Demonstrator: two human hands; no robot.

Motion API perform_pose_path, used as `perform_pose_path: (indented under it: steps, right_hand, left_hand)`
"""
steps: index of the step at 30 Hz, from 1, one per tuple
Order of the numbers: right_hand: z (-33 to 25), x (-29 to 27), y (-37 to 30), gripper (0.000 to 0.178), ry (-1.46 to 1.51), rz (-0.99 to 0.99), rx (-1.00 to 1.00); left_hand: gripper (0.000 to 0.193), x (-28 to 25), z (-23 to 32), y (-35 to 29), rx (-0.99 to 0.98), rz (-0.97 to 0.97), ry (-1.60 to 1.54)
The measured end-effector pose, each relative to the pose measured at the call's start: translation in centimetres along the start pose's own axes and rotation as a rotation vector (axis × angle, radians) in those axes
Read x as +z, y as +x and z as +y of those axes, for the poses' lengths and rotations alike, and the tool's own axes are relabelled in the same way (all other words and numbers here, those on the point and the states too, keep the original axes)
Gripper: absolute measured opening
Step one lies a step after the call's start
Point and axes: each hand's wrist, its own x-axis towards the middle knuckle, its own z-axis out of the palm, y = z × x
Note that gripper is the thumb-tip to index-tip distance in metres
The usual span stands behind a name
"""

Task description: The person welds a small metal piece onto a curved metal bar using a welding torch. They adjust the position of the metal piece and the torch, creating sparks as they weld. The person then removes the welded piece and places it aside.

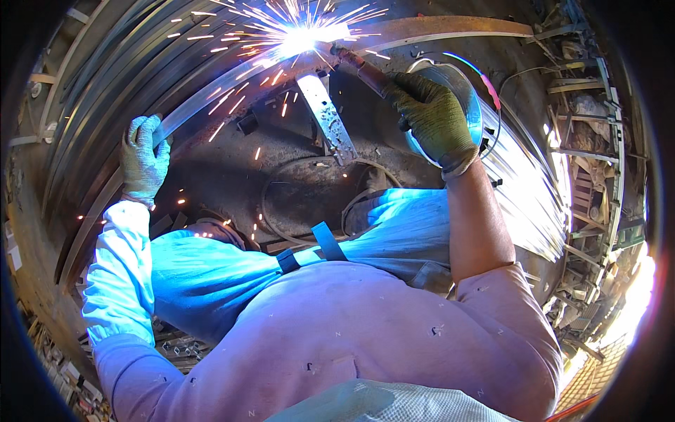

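My left hand point(144, 158), in a work glove, is closed round the near end of a long metal bar point(204, 100) running up to a bright welding arc point(302, 42). My gloved right hand point(434, 118) grips a welding torch point(365, 70), its tip close to the arc. Sparks fly out in all directions and glare hides the joint. Below the arc, a pitted flat steel piece point(327, 116) slopes toward my legs. A rusty metal bar point(450, 28) stretches right from the arc.
Long metal lengths point(105, 91) lie side by side at left; more, brightly lit point(527, 190), lie at right. Behind my right hand stands a round bluish container point(467, 95). A cable point(263, 193) loops over the floor before my knees. Cluttered metal racking point(605, 148) lines the right.
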Motion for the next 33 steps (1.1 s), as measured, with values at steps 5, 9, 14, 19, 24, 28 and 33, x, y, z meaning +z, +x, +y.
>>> perform_pose_path:
  steps: [5,9,14,19,24,28,33]
  right_hand:
    - [-1.3,-0.4,-0.1,0.036,-0.029,0.004,0.022]
    - [-0.2,0.4,0.1,0.029,0.090,0.031,-0.038]
    - [0.4,0.1,0.3,0.036,0.008,-0.018,0.028]
    - [-0.9,-0.3,0.0,0.036,0.007,-0.023,0.027]
    - [-1.2,-0.5,0.1,0.034,0.012,-0.004,0.004]
    - [0.8,0.0,0.5,0.033,0.052,0.010,-0.041]
    - [-0.2,-0.1,0.2,0.033,-0.026,0.018,-0.035]
  left_hand:
    - [0.053,-0.2,0.1,0.1,-0.014,-0.011,-0.009]
    - [0.050,-0.1,-0.1,-0.1,0.001,-0.025,0.013]
    - [0.048,-0.1,-0.2,-0.1,0.034,0.000,0.049]
    - [0.051,-0.5,0.4,0.2,-0.023,-0.027,0.010]
    - [0.052,-0.3,0.3,0.1,-0.015,-0.011,0.009]
    - [0.051,-0.1,-0.2,-0.1,-0.008,-0.022,-0.011]
    - [0.051,0.2,-0.3,-0.1,-0.019,-0.021,-0.030]
